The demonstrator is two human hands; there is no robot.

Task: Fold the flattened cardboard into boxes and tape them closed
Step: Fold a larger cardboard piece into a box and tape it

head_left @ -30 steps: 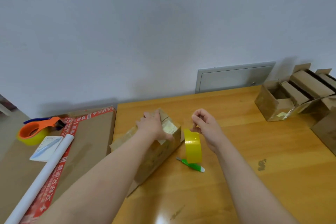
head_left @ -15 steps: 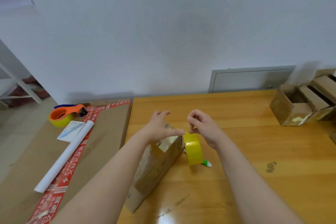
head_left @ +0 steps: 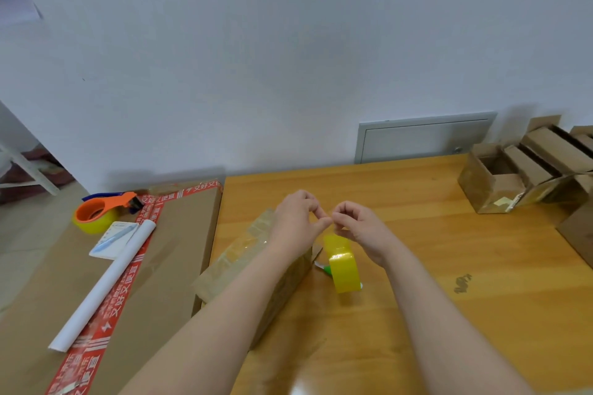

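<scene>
Box (head_left: 253, 269), judged light and stiff, laid on the table (head_left: 465, 250) beside the upright tape roll (head_left: 342, 264); its thin, sticky end is pinched by the right hand (head_left: 362, 228); grip of the left hand (head_left: 295, 221) cannot be told

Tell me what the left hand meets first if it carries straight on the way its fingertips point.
The right hand: the left hand points its fingertips rightward at the right hand's curled fingertips, almost touching them. Depth is unclear, though.

White roll (head_left: 104, 285) — perhaps paper — beside notepad (head_left: 112, 246)
</scene>
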